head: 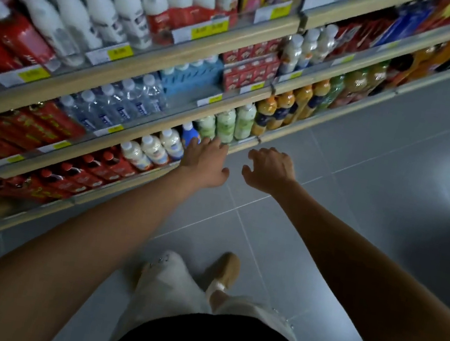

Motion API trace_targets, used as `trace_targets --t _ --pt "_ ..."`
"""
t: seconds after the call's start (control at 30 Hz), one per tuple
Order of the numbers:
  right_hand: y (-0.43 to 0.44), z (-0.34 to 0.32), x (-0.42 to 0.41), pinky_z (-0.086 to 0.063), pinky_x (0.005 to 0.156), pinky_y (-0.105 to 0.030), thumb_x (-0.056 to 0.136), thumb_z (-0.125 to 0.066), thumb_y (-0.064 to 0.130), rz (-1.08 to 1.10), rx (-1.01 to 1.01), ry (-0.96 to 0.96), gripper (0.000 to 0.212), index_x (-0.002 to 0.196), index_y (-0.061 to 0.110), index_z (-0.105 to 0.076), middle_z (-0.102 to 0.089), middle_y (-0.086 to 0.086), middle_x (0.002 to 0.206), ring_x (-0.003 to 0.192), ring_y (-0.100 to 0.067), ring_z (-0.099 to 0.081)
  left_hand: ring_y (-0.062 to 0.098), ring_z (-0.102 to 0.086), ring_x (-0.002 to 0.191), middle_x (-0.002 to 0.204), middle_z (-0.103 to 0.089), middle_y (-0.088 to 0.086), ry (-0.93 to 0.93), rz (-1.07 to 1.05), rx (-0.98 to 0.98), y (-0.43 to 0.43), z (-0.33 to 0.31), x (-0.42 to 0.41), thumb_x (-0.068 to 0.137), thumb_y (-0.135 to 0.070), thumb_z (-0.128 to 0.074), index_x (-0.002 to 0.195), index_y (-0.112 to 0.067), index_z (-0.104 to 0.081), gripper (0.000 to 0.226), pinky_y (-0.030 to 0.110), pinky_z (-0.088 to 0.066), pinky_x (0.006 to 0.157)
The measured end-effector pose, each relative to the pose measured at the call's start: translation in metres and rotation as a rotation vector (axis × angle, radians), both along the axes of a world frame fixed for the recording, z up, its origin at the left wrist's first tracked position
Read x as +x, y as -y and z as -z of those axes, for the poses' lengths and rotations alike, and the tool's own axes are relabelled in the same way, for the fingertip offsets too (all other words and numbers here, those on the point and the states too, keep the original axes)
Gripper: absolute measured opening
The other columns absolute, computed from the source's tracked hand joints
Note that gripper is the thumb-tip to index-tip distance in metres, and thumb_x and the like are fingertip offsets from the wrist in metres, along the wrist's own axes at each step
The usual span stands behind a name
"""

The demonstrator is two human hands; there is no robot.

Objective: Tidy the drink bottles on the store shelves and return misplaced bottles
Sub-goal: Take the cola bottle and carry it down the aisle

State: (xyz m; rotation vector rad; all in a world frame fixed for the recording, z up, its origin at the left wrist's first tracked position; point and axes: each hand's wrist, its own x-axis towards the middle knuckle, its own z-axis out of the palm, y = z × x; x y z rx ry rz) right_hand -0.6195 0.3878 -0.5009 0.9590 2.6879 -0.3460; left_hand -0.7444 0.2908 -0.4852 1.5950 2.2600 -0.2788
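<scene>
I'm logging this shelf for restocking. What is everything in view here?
White bottles: many, white, upper left shelf.
Water bottles: several, clear, middle shelf.
Blue crate: one, right of the water.
Green bottles: three, pale green, lower shelf.
Blue bottle: one, left of the green ones.
Orange bottles: several, right of the green ones.
Floor: grey tiles.
Left hand: open, at the shelf edge.
Right hand: open, empty.
</scene>
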Motion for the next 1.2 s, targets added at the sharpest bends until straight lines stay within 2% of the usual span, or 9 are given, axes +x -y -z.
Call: trace_targets --t 0.33,0.53,0.67,0.8,0.93,1.07,1.2 --pt "-0.173 -0.003 0.084 -0.045 0.082 -0.035 0.089 -0.048 0.039 0.164 0.066 -0.038 0.04 0.116 0.013 -0.059 -0.066 -0.008 0.112 0.105 -0.028 -0.059 0.029 -0.041 0.124 0.133 -0.046 0.009 -0.011 0.178 0.046 -0.199 0.001 0.053 0.087 -0.041 -0.05 0.127 -0.013 -0.045 0.048 0.043 -0.032 0.099" --pt "-0.308 -0.007 0.124 -0.045 0.089 -0.038 0.089 -0.048 0.04 0.27 0.058 0.001 0.042 0.121 0.014 -0.056 -0.063 -0.009 0.118 0.112 -0.03 -0.056 0.03 -0.043 0.123 0.133 -0.047 0.01 0.0 0.332 0.081 -0.358 0.013 0.096 0.085 -0.045 -0.052 0.127 -0.013 -0.045 0.053 0.043 -0.032 0.099" --pt "-0.388 -0.019 0.161 -0.044 0.088 -0.037 0.09 -0.048 0.038 0.324 0.061 0.033 0.041 0.122 0.014 -0.054 -0.062 -0.011 0.115 0.109 -0.03 -0.056 0.03 -0.043 0.123 0.132 -0.048 0.01 0.033 0.433 0.068 -0.462 0.009 0.132 0.086 -0.043 -0.052 0.125 -0.012 -0.046 0.051 0.042 -0.032 0.098" --pt "-0.46 -0.028 0.204 -0.043 0.087 -0.037 0.09 -0.047 0.038 0.425 0.058 0.033 0.04 0.119 0.013 -0.056 -0.062 -0.01 0.114 0.109 -0.03 -0.055 0.03 -0.04 0.127 0.137 -0.044 0.011 0.037 0.523 0.047 -0.551 -0.002 0.168 0.085 -0.04 -0.052 0.136 -0.01 -0.039 0.06 0.044 -0.031 0.102" --pt "-0.525 -0.021 0.248 -0.043 0.087 -0.036 0.09 -0.047 0.037 0.509 0.05 0.03 0.041 0.121 0.012 -0.055 -0.063 -0.01 0.113 0.109 -0.029 -0.055 0.031 -0.041 0.126 0.135 -0.046 0.012 0.0 0.602 0.03 -0.624 0.0 0.197 0.085 -0.039 -0.051 0.128 -0.01 -0.044 0.052 0.043 -0.033 0.1" --pt "-0.597 -0.007 0.286 -0.044 0.085 -0.037 0.091 -0.046 0.038 0.507 0.022 0.031 0.042 0.123 0.013 -0.053 -0.062 -0.01 0.112 0.108 -0.029 -0.055 0.03 -0.04 0.126 0.137 -0.045 0.012 -0.026 0.612 0.039 -0.691 0.012 0.23 0.086 -0.041 -0.05 0.136 -0.01 -0.04 0.059 0.044 -0.033 0.1" --pt "-0.689 0.013 0.326 -0.044 0.085 -0.037 0.091 -0.045 0.039 0.43 0.01 0.032 0.042 0.122 0.012 -0.053 -0.062 -0.01 0.111 0.107 -0.029 -0.055 0.029 -0.045 0.12 0.132 -0.047 0.011 -0.037 0.528 0.015 -0.768 0.036 0.266 0.086 -0.041 -0.05 0.127 -0.012 -0.045 0.051 0.042 -0.035 0.095"
